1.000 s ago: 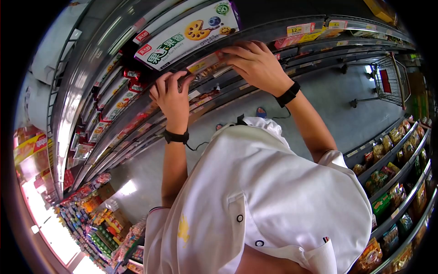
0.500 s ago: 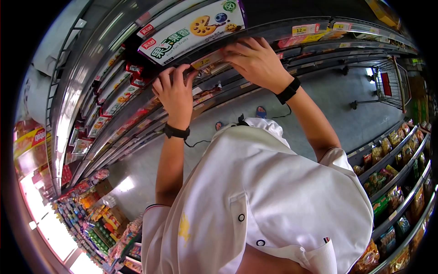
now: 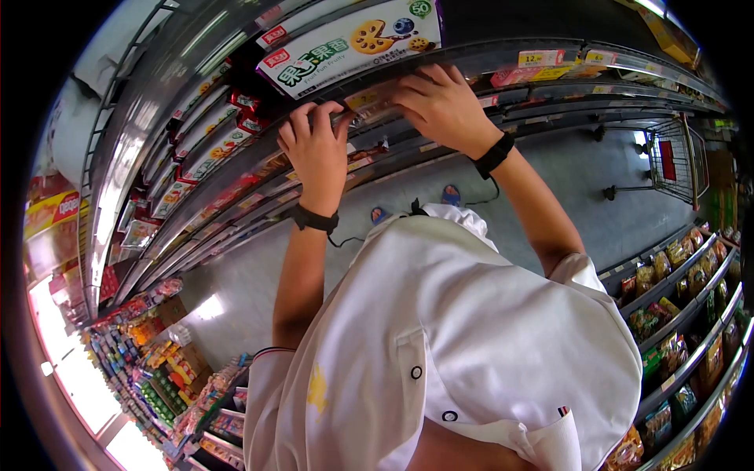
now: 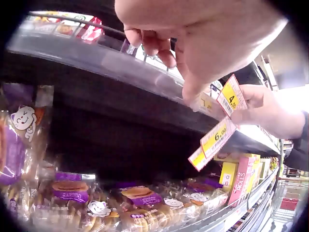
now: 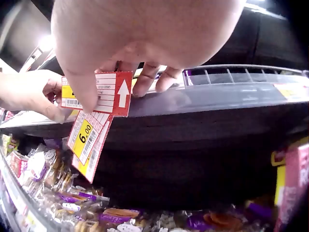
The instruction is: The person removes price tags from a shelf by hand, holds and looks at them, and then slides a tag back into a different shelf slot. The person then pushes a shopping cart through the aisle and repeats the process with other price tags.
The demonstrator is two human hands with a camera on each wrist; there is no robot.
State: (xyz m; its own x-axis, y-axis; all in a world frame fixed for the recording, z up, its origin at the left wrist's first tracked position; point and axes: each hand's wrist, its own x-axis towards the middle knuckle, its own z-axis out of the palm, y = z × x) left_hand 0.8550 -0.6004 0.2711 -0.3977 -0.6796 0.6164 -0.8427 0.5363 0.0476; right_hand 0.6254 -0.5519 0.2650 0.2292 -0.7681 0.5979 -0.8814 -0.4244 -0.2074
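Observation:
At the shelf edge (image 3: 550, 47) in the head view, both hands work close together under a white biscuit box (image 3: 353, 47). My right hand (image 3: 452, 114) pinches several loose price tags; in the left wrist view a 4.00 tag (image 4: 232, 98) and a 6.00 tag (image 4: 218, 138) fan out below its thumb. A red-edged tag with an arrow (image 5: 110, 92) shows in the right wrist view. My left hand (image 3: 318, 161) grips the shelf edge, its thumb against a yellow price label (image 4: 206, 105) in the strip and its fingers curled over the rim.
Purple-labelled bagged pastries (image 4: 140, 195) line the shelf below, beside a pink box (image 4: 240, 181). Red and white packs (image 3: 216, 149) stand left. A shopping cart (image 3: 671, 161) is at the right, with more snack shelves (image 3: 667, 385) below it.
The head view has shifted, so the shelf and box appear farther right. My left hand has come slightly closer to my right hand, which stays at the shelf edge.

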